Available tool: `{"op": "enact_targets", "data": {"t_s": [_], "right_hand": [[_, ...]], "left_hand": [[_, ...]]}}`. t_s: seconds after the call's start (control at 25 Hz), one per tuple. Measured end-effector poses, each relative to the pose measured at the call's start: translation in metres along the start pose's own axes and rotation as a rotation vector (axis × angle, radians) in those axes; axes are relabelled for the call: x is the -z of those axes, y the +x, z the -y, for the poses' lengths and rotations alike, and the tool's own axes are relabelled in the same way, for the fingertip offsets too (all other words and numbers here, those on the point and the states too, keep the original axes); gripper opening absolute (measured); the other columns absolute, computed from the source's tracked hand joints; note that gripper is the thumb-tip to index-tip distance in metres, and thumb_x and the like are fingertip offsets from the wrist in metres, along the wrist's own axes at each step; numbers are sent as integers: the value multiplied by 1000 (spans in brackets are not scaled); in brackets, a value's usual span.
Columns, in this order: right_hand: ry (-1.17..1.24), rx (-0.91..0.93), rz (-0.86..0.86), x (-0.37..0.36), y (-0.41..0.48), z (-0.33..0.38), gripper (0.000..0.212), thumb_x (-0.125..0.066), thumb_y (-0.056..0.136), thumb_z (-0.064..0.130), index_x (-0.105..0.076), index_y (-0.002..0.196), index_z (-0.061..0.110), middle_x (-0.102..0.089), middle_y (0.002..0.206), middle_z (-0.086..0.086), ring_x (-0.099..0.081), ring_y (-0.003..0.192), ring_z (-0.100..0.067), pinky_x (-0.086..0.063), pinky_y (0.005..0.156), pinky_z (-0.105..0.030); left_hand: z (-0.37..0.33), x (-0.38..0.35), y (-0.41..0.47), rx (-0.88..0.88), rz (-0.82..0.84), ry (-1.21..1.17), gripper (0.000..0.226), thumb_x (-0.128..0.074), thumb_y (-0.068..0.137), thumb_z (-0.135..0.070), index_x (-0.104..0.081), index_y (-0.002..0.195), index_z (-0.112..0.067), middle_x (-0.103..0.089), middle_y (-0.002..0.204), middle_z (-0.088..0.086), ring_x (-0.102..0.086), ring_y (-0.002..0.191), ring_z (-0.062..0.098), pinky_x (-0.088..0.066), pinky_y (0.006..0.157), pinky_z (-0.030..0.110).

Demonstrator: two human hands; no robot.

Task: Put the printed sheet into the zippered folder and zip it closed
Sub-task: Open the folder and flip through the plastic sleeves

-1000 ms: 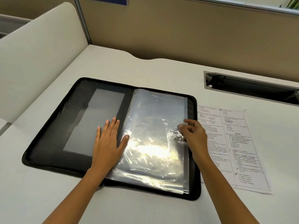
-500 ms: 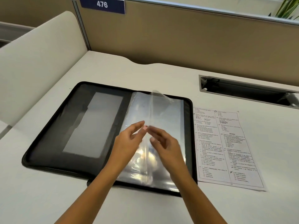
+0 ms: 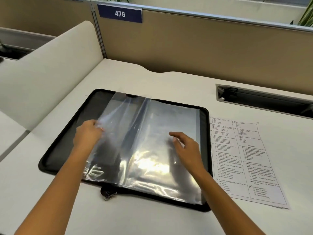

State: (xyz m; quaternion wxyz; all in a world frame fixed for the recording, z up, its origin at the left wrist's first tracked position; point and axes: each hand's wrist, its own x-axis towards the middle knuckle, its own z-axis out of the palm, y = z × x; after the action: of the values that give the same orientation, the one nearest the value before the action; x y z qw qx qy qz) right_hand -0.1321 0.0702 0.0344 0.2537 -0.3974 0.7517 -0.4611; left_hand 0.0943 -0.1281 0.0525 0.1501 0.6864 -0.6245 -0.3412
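Observation:
A black zippered folder [image 3: 55, 153] lies open flat on the desk, filled with clear plastic sleeves [image 3: 152, 150]. My left hand [image 3: 87, 133] pinches the edge of one clear sleeve [image 3: 115, 116] and holds it turned over the folder's left half. Above the right-hand sleeves my right hand [image 3: 184, 146] hovers with its fingers loosely bent, holding nothing. The printed sheet [image 3: 243, 158] lies flat on the desk just right of the folder. A zip pull [image 3: 108, 195] sticks out at the folder's near edge.
The white desk [image 3: 169, 82] is bounded by a beige partition [image 3: 203, 48] at the back and a cream divider [image 3: 45, 78] on the left. A cable slot [image 3: 264, 100] is set in the desk at the back right. A sign reading 476 [image 3: 120, 13] hangs on the partition.
My left hand left the folder's left half, took a clear sleeve from my right hand and carried it over to the left. My right hand let go and drew back right.

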Motion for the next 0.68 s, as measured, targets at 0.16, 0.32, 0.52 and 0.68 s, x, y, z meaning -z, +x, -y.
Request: {"op": "enact_targets", "data": {"t_s": [0.16,0.32,0.52,0.68], "right_hand": [[-181,14,-102,17,26,-23,27,-53,95,11,-63,120,14,-67,119,-2,-60,112,-14,-46,96,-23],[-310,39,-98,27,51,-40,36,-52,95,8,-54,131,10,-57,134,-8,-48,128,-23,-35,104,-24],[-528,50,64,48,97,-51,58,-51,97,21,-25,149,10,-20,158,-11,-11,147,-26,-10,119,-37],[-626,10,143,55,115,-54,61,-52,97,26,-23,149,15,-19,157,-15,-19,144,-34,-24,114,-45]], "left_hand": [[-2,-13,-6,-258,-288,247,54,-54,92,-30,-39,138,-5,-44,138,24,-43,125,42,-35,102,53],[-3,-62,-38,-617,-8,282,56,-29,99,-44,-24,148,-18,-25,156,5,-23,143,24,-13,117,46],[21,-80,-30,-615,24,423,57,-19,99,-45,-8,151,-23,-5,160,-3,-1,147,14,2,120,43],[20,-83,-33,-649,25,364,59,-25,99,-43,-12,151,-19,-4,160,2,3,147,18,7,119,38]]}}
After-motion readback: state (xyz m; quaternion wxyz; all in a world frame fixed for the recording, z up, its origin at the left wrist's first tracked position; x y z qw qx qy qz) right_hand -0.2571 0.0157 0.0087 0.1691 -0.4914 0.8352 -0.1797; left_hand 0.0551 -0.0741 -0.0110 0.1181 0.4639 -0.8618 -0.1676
